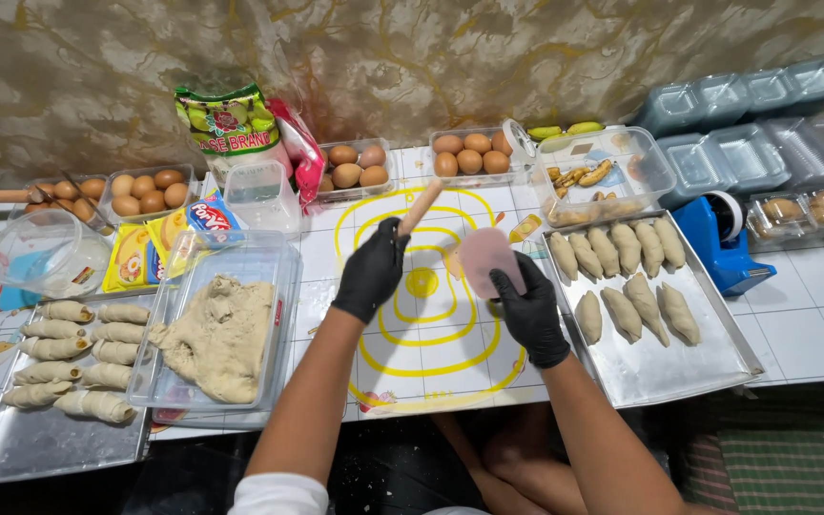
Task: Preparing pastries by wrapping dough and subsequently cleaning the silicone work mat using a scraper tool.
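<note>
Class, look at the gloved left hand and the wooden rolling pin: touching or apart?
Touching. The head view shows the left hand closed around the lower end of the wooden rolling pin, which sticks out above its fingers.

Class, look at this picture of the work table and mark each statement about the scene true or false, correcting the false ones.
1. The left hand holds a wooden rolling pin. True.
2. Both hands are bare. False: both wear black gloves.
3. The right hand holds a flat pink disc. True.
4. The tray on the right is full of eggs. False: it holds shaped dough pieces; the eggs sit in clear boxes by the wall.
5. The clear tub on the left holds a mass of dough. True.
</note>
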